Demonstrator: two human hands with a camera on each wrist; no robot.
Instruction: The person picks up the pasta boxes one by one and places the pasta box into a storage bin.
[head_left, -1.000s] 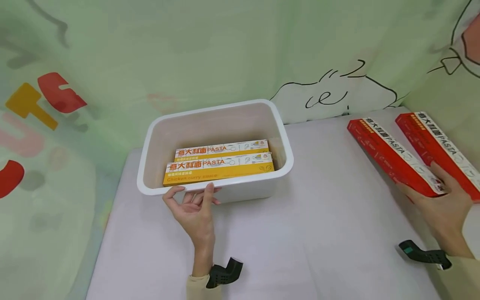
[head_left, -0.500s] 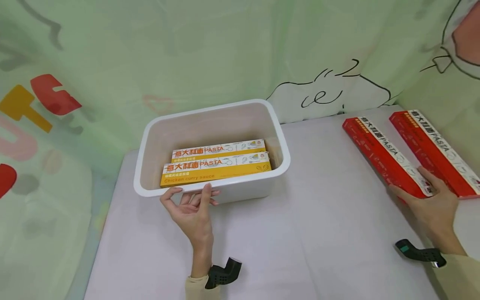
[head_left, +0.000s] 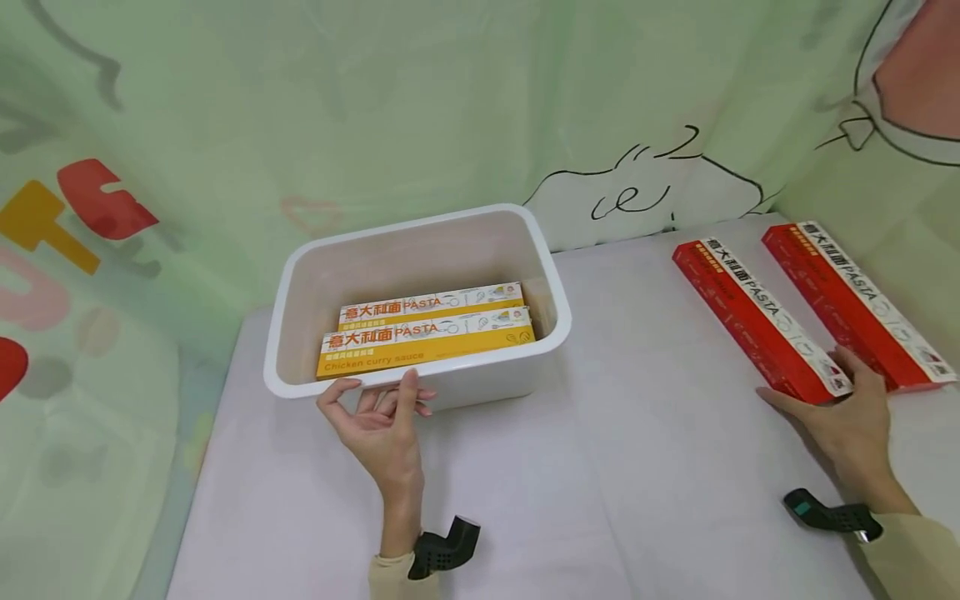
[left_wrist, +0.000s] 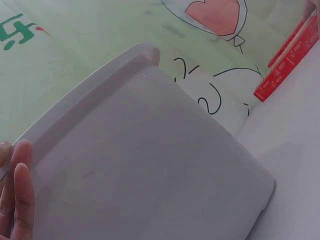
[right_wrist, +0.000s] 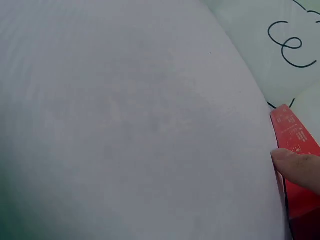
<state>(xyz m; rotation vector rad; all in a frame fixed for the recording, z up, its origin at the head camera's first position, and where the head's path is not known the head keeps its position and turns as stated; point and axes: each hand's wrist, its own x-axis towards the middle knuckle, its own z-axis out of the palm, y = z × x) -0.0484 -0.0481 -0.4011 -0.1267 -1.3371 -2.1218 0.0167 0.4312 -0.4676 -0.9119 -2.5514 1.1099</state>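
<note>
In the head view, my left hand [head_left: 378,429] holds the near rim of a white plastic bin [head_left: 442,387], its thumb and fingers at the edge. Two yellow pasta boxes [head_left: 435,350] lie side by side inside the bin. Over at the right, my right hand [head_left: 847,421] straddles the near end of a red pasta box [head_left: 750,321] lying on the table. Its thumb is spread off the box's left side, and its fingers are by the right side. In the right wrist view, the thumb [right_wrist: 297,167] overlaps the red box's edge. The left wrist view shows the bin's outer wall [left_wrist: 150,150].
A second red pasta box [head_left: 855,304] lies to the right of the first, roughly parallel. A white cloth covers the table [head_left: 600,467]. Green printed curtains [head_left: 420,108] hang behind and at both sides.
My right thumb has spread away from the red box's left side, and the box's near end sits lower. The left hand keeps its place on the bin rim. The head view has shifted slightly.
</note>
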